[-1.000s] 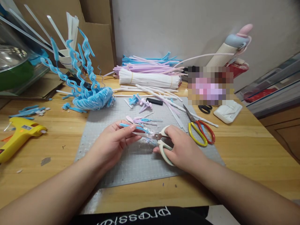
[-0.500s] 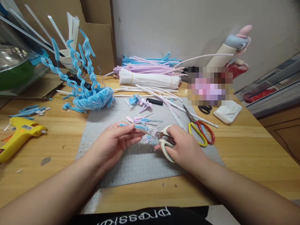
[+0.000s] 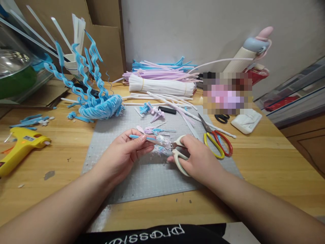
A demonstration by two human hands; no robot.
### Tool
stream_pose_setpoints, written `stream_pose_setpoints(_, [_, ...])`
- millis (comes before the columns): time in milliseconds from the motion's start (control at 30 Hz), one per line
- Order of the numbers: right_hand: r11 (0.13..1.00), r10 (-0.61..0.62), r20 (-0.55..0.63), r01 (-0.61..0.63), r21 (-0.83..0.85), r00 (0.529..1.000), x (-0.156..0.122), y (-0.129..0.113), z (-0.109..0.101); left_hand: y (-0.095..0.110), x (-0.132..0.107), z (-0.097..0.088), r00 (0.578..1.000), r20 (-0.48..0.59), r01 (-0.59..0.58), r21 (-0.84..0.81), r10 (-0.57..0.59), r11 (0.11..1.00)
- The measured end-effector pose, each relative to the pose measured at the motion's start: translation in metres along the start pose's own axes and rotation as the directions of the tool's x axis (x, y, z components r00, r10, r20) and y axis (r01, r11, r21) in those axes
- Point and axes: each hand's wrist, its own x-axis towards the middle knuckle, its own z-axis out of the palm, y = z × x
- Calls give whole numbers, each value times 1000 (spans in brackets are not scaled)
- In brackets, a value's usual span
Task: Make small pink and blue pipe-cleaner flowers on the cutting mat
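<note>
Now, we are pinching a blue fuzzy stem (image 3: 134, 136) in our left hand (image 3: 128, 147) beside the scissors (image 3: 173, 145).
Our left thumb and index finger are clamping together on the stem; one end is jutting left past the thumb, and the other part is running right, beyond the fingertips, along the far side of the blades. Our right hand (image 3: 199, 157) is gripping the scissors by their pale handles, fingers curling round the loops, and the blades are pointing left toward our left fingers; whether they are biting the stem, we cannot tell. Fluffy clippings (image 3: 160, 149) are lying just nearer, over the gray cutting mat (image 3: 152, 183). Farther off, we are seeing pink and blue pieces (image 3: 157, 130) lying near our left fingertips.
</note>
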Motion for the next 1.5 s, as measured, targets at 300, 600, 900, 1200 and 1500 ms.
stream_pose_setpoints(300, [999, -51, -7, 51, 2, 999, 0, -3, -2, 2, 1, 3, 999, -40, -27, 8, 28, 1000])
stream_pose_setpoints(600, [1000, -20, 19, 20, 15, 1000, -1, -2, -1, 0, 0, 1, 1000, -11, -19, 15, 19, 1000])
stream_pose_setpoints(900, [998, -40, -23, 39, -42, 999, -3, -2, -1, 1, 1, 2, 1000, -26, -16, 5, 16, 1000])
stream_pose_setpoints(1200, [997, -38, -38, 35, -74, 999, -4, -1, -2, 0, 3, 0, 999, -11, -32, 18, 32, 999])
stream_pose_setpoints(1500, [999, 18, -4, -18, -35, 1000, -1, -1, -1, 4, 2, 3, 992, -89, -78, 104, 88, 992])
